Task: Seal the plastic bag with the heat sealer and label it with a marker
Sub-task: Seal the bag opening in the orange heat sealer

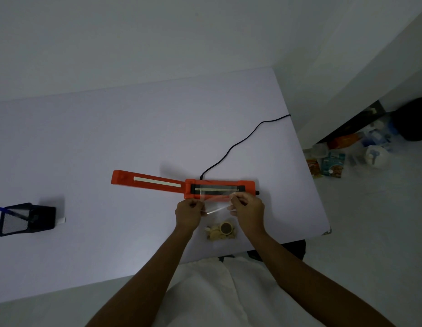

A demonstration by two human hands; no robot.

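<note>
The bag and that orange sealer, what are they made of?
The bag looks like thin clear plastic film: the table and its contents show through it. The heat sealer seems to be moulded orange plastic with a matte finish, and carries a pale sealing strip.

Dim, bluish cast, underexposed overall. Soft shadows fall left of the pen holder (26, 219) & sealer (184, 185). Slight glare on the bag (216, 204). Wide-angle bending at edges; floor clutter blurry, low detail.
</note>
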